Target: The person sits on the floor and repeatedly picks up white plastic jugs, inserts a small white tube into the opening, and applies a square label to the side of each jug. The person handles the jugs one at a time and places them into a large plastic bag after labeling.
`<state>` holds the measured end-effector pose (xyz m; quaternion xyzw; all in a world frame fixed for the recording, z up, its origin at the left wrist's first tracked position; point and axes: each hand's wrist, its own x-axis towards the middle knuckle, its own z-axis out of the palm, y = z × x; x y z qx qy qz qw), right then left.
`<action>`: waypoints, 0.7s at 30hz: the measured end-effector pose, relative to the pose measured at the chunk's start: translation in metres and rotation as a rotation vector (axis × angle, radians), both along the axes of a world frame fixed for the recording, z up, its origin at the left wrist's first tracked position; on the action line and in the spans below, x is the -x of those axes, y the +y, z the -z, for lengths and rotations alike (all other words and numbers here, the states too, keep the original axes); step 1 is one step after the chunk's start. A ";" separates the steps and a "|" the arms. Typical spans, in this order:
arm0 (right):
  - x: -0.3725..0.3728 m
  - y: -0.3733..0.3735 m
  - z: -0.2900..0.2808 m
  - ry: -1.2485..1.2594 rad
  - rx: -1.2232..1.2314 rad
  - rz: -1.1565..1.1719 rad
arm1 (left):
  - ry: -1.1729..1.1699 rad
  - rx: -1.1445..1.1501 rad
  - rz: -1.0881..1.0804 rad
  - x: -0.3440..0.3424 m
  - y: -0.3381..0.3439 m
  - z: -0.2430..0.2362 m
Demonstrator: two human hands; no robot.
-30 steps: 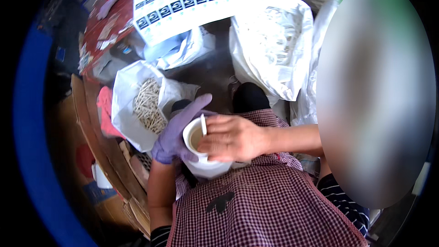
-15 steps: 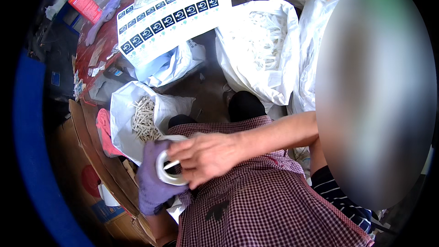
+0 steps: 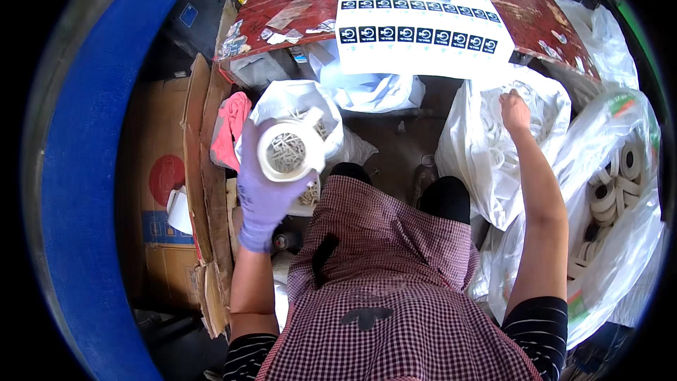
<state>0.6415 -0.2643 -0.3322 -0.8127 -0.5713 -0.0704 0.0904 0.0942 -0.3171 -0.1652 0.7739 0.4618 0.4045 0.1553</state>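
Tape roll (image 3: 290, 149) beside bag's rim (image 3: 331, 109)

1. One view only: a wide fisheye worn on the person's head, looking steeply down over the checked apron (image 3: 381, 289) and lap; straight edges bend toward the dark rim.
2. It faces forward to the red table (image 3: 296, 0) at the top edge; the floor lies between.
3. Both forearms enter from the lower edge, close to the lens; the left hand (image 3: 264, 183) and right hand (image 3: 513, 109) sit at mid-height.
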 end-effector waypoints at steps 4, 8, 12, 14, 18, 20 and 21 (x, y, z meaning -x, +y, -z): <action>0.002 -0.011 -0.017 0.092 -0.199 -0.047 | -0.152 0.189 0.179 -0.037 -0.021 0.013; 0.042 -0.046 -0.059 0.891 -0.233 -0.056 | -0.142 0.283 0.317 -0.066 -0.027 0.051; 0.146 -0.094 -0.114 1.466 -0.241 -0.351 | -0.033 0.244 0.319 -0.080 -0.031 0.054; 0.203 -0.127 -0.146 1.088 -0.238 -0.588 | -0.058 0.264 0.373 -0.084 -0.031 0.059; 0.273 -0.149 -0.125 0.620 -0.354 -1.002 | -0.152 0.239 0.391 -0.090 -0.044 0.066; 0.286 -0.152 -0.118 0.475 -0.320 -0.937 | -0.116 0.236 0.408 -0.088 -0.049 0.062; 0.286 -0.153 -0.116 0.481 -0.296 -0.944 | -0.139 0.242 0.406 -0.088 -0.054 0.065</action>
